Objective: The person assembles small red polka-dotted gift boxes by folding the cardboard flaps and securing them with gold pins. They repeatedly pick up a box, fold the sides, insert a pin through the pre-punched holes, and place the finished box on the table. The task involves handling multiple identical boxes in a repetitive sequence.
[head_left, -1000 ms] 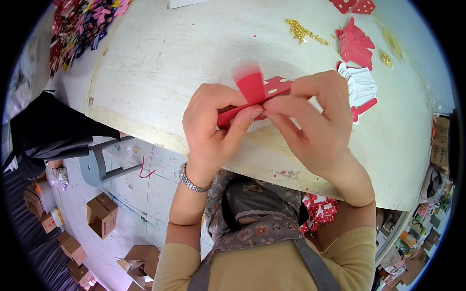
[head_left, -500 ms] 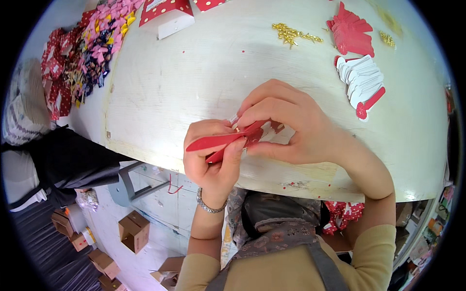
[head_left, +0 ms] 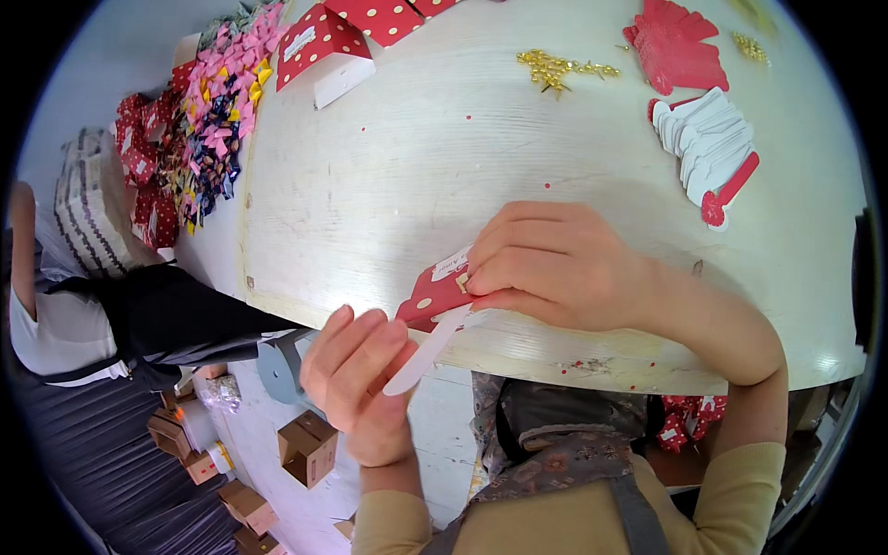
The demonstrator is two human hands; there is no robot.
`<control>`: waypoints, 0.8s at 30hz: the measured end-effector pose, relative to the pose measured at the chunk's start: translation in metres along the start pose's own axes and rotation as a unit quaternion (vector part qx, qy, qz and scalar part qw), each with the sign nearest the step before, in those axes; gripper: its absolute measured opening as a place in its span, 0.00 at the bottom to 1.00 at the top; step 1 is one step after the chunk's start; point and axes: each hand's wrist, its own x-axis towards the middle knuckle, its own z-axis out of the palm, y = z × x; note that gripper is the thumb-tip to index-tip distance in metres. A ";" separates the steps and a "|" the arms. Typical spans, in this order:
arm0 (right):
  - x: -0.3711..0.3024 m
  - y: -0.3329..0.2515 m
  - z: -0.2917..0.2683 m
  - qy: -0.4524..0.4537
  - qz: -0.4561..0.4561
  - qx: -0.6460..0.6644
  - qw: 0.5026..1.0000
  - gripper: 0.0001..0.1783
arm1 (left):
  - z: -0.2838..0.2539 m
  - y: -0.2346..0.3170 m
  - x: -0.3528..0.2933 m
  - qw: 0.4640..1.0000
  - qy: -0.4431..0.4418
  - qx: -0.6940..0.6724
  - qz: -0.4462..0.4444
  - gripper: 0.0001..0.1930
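My right hand (head_left: 564,268) pinches a small red box with cream dots (head_left: 435,296) near the table's front edge. A small gold piece shows at its fingertips. From the box a pale paper strip with a rounded end (head_left: 430,356) slants down to the left. My left hand (head_left: 365,379) is beside the strip, fingers loosely stretched and apart; the strip's end overlaps the hand. Whether the two touch I cannot tell. Gold paper fasteners (head_left: 555,69) lie loose at the far side, near fanned red paper strips (head_left: 675,46) and a stack of white-backed strips (head_left: 698,143).
Red dotted boxes (head_left: 324,46) stand at the far left of the white table (head_left: 388,185). Beyond its left edge are heaped pink, yellow and dark bows (head_left: 231,92). Another person (head_left: 74,324) is at the left. Cardboard boxes (head_left: 308,449) and a grey stool (head_left: 282,370) stand on the floor.
My left hand has come off the folded red piece and moved down to the left, its fingers opening. The box now shows its dotted side, with the strip's pale face turned up.
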 end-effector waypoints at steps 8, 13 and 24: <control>-0.001 0.002 0.001 0.015 0.006 0.024 1.000 0.10 | 0.000 -0.007 0.044 0.981 -0.092 0.167 0.026 0.16; -0.007 0.002 0.006 0.022 0.025 0.037 0.999 0.10 | 0.004 -0.003 0.037 0.932 -0.157 -0.181 -0.272 0.13; -0.008 -0.003 0.006 0.033 0.040 0.022 0.998 0.12 | 0.010 0.001 0.027 0.861 -0.112 -0.335 -0.365 0.08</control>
